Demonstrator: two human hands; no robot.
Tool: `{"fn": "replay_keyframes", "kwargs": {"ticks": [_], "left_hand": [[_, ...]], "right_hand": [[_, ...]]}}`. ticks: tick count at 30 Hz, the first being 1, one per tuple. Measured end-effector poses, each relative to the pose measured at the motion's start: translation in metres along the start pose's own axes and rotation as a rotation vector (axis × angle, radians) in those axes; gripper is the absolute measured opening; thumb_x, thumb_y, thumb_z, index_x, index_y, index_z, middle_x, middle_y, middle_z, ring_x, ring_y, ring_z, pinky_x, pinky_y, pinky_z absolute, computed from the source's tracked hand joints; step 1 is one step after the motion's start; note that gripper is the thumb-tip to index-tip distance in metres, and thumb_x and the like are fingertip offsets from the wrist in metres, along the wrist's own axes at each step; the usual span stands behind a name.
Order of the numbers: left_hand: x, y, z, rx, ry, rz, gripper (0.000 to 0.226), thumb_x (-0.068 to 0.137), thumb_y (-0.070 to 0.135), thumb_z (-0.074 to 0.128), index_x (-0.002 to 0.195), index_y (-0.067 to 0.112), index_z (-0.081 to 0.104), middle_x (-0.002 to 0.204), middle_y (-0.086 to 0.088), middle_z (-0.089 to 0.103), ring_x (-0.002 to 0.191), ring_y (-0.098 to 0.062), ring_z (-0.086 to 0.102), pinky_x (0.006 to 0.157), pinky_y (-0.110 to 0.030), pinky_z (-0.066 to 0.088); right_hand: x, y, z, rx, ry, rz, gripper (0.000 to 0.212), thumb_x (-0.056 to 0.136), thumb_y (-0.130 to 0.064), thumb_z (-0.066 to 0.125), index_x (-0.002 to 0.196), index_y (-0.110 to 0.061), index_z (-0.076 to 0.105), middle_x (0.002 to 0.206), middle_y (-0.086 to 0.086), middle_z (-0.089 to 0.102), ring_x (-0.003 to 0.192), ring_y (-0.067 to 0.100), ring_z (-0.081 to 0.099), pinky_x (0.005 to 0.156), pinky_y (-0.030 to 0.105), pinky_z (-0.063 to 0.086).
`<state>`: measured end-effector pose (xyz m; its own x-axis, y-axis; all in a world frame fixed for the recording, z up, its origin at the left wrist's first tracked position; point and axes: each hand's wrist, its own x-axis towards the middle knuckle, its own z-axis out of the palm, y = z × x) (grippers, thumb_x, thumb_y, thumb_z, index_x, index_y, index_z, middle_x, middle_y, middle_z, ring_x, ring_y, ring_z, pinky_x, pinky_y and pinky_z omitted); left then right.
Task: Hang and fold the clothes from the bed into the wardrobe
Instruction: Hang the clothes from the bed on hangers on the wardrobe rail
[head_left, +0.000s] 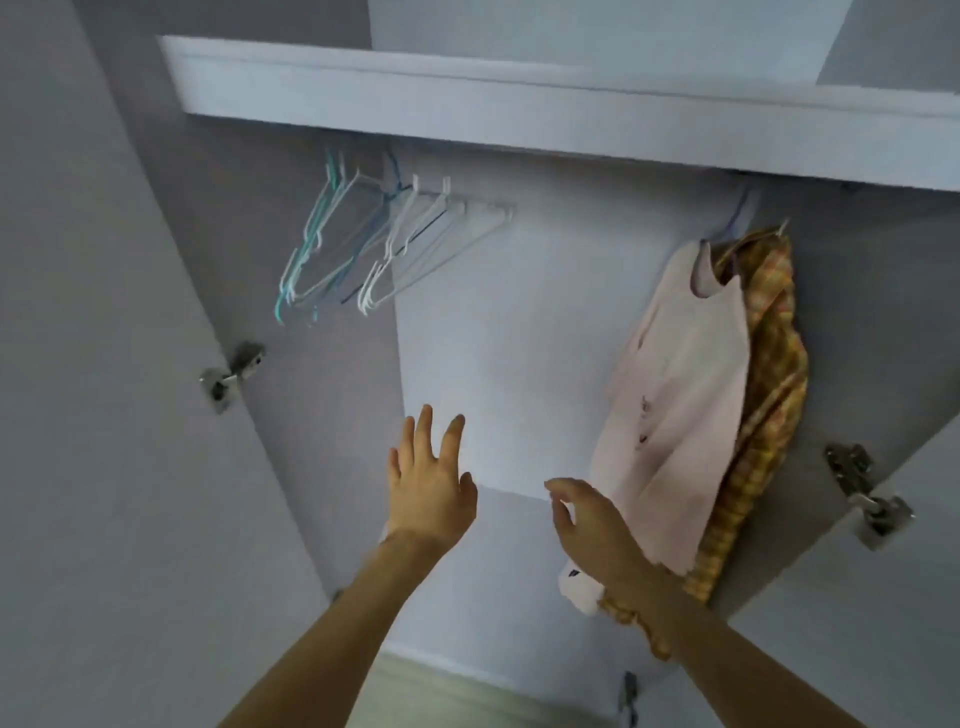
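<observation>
Wardrobe (519, 322) stood open, shelf (519, 104) overhead as the landmark for all positions. Below the shelf to the right, two garments hung on hangers: a pale pink shirt (680, 395), soft and matte with small dark buttons down the front, and just behind it, touching, a yellow-orange checked shirt (769, 395) of looser, rumpled weave. Below the shelf to the left, a cluster of empty hangers (363, 244), thin wire or plastic, white and pale teal, triangular, crowded together on the rail. Left hand (431, 483) was raised well below the shelf near the middle of the cabinet, fingers spread and straight, holding nothing. Right hand (587, 525) sat just beside the lower hem of the pink shirt, fingers loosely curved, gripping nothing as far as the view showed. Bed and remaining clothes were out of view. Judged step: between garments, two hung, hands free inside the wardrobe. Next move would likely call for taking one empty hanger from the cluster, probably with the left hand, which meant separating a single hook from tangled neighbours. Interior panels were smooth, flat, grey-white; metal hinges (228, 374) on both doors.
</observation>
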<state>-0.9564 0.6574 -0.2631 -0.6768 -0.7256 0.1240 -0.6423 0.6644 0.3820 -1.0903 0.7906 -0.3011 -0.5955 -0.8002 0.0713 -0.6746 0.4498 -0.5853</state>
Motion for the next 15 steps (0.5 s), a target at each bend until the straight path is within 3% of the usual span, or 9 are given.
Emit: {"fn": "replay_keyframes", "kwargs": {"ticks": [3, 8, 12, 15], "left_hand": [[-0.054, -0.057, 0.016, -0.020, -0.072, -0.221, 0.061, 0.098, 0.029, 0.041, 0.150, 0.024, 0.010, 0.159, -0.005, 0.000, 0.146, -0.026, -0.002, 0.118, -0.044, 0.010], [-0.187, -0.140, 0.030, -0.193, 0.047, -0.723, 0.047, 0.094, 0.024, 0.047, 0.140, 0.018, 0.040, 0.148, -0.006, 0.033, 0.133, -0.026, 0.033, 0.108, -0.036, 0.030], [-0.330, -0.161, 0.034, -0.301, 0.159, -1.140, 0.039, 0.094, 0.018, 0.047, 0.132, 0.014, 0.050, 0.138, -0.008, 0.047, 0.122, -0.029, 0.048, 0.100, -0.035, 0.039], [-0.432, -0.145, 0.032, -0.332, 0.239, -1.352, 0.032, 0.092, 0.011, 0.046, 0.121, 0.008, 0.059, 0.126, -0.013, 0.058, 0.115, -0.029, 0.054, 0.092, -0.030, 0.040]], "right_hand": [[-0.019, -0.023, 0.046, 0.134, -0.321, -0.065, 0.026, 0.098, -0.013, 0.044, 0.118, -0.010, 0.060, 0.100, 0.000, 0.065, 0.099, 0.016, 0.062, 0.094, 0.028, 0.046], [-0.057, -0.067, 0.132, 0.069, -0.758, -0.233, 0.028, 0.098, -0.013, 0.038, 0.116, -0.011, 0.059, 0.096, -0.004, 0.063, 0.094, 0.015, 0.061, 0.088, 0.026, 0.046], [-0.114, -0.113, 0.195, 0.041, -0.992, -0.450, 0.027, 0.098, -0.009, 0.039, 0.109, -0.008, 0.063, 0.083, -0.005, 0.064, 0.081, 0.015, 0.062, 0.085, 0.034, 0.050], [-0.174, -0.149, 0.225, 0.031, -1.191, -0.587, 0.026, 0.100, -0.013, 0.036, 0.106, -0.013, 0.061, 0.084, -0.003, 0.065, 0.080, 0.013, 0.061, 0.082, 0.030, 0.049]]}}
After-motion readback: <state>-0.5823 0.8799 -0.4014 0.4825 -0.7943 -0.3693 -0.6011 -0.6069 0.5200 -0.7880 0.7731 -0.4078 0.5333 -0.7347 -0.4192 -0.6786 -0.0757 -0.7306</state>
